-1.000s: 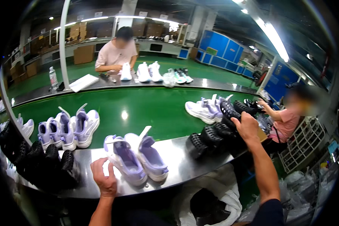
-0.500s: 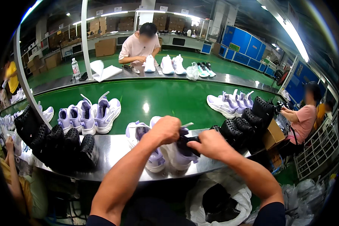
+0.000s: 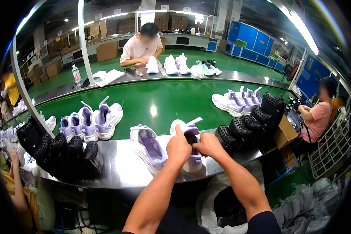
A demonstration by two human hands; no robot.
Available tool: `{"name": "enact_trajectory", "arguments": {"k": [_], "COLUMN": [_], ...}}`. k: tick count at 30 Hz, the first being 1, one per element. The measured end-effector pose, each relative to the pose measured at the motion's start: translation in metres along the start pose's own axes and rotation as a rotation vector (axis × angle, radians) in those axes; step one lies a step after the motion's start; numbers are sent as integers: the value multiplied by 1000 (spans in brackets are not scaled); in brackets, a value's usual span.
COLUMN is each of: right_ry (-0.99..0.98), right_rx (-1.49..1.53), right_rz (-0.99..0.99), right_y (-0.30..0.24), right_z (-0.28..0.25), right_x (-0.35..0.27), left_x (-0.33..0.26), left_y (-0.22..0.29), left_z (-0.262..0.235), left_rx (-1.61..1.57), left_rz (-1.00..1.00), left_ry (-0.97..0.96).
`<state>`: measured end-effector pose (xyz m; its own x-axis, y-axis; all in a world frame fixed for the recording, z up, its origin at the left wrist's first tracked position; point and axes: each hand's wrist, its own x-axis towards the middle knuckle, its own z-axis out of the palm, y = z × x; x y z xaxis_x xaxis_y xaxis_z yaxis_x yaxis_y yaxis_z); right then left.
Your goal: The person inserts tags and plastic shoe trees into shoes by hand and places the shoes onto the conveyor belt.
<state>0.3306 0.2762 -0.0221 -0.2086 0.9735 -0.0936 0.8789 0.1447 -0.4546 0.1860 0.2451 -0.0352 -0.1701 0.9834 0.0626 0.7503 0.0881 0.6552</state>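
"What is nearest?"

"A white sack (image 3: pixel 206 206) below the near edge, to the right, with black things (image 3: pixel 227 202) inside. Then comes a shiny metal table (image 3: pixel 119 160)."

"And the hands?"

"Both are at one white and lilac shoe (image 3: pixel 192 167) in the middle of the table. It stands sole down, heel near, toe far. The left hand (image 3: pixel 178 146) is at the left of its opening, fingers curled, one digit stretched toward the toe. The right hand (image 3: pixel 209 144) is curled at the right of the opening."

"Are they pinching anything?"

"I can't tell; the fingertips are hidden. Something dark shows in the opening between them."

"What's beside it?"

"Its mate (image 3: pixel 152 150), just to the left. Black pieces (image 3: pixel 76 150) stand in a row farther left, and more black lumps (image 3: pixel 241 130) at the right."

"Beyond that?"

"A green belt (image 3: pixel 160 103), with lilac shoes (image 3: pixel 91 123) at left and another group of sneakers (image 3: pixel 228 103) at right."

"And at the far side?"

"A bench with white shoes (image 3: pixel 171 65) and a bottle (image 3: pixel 77 76) at its left. A person in a pink top (image 3: pixel 134 50) sits behind it. Blue cabinets (image 3: pixel 249 39) stand far right."
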Motion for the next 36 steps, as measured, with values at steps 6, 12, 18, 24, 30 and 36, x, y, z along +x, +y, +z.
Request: {"name": "enact_trajectory", "arguments": {"k": [6, 12, 18, 24, 30, 36], "right_ry": [191, 122, -182, 302, -32, -68], "right_rx": [-133, -174, 34, 304, 567, 564], "right_rz": [43, -42, -9, -269, -381, -384], "right_y": [2, -16, -50, -51, -111, -123], "right_z": [30, 23, 7, -21, 4, 18], "right_x": [7, 6, -15, -99, -129, -135], "left_x": [-32, -122, -103, -142, -126, -127], "left_y": [-1, -57, -94, -151, -236, -252], "left_z": [-10, -73, -82, -240, -306, -304], "left_rx": [111, 141, -118, 479, 788, 674], "left_rz": [215, 232, 352, 343, -248, -181], "left_ry": [14, 271, 96, 1024, 967, 914]}}
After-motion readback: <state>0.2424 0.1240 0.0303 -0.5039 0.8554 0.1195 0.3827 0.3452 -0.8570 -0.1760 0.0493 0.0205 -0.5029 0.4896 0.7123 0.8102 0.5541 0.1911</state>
